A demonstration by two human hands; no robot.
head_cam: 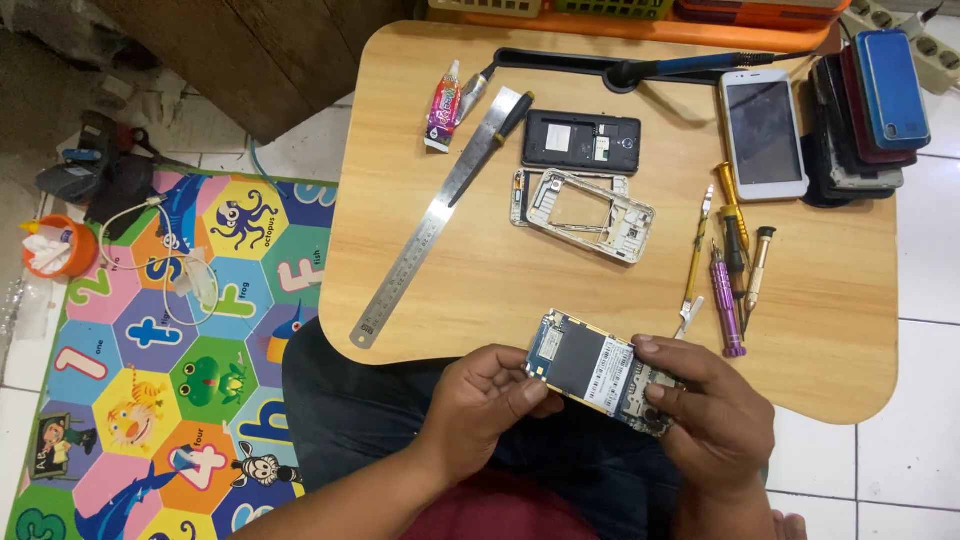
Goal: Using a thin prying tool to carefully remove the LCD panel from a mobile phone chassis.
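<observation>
Both of my hands hold an opened phone body [593, 372], its circuit board and metal shield facing up, over my lap at the near edge of the small wooden table [500, 270]. My left hand [483, 400] grips its left end and my right hand [712, 408] grips its right end, thumb on top. On the table beyond lie a bare phone frame [584, 214] and a black phone back shell [581, 141].
A long steel ruler [432, 225], a glue tube [444, 106], several small screwdrivers and tweezers [730, 265], a white phone [763, 131] and a stack of phones [868, 105] sit on the table. A colourful play mat [150, 350] and an orange cup [60, 247] are on the floor at left.
</observation>
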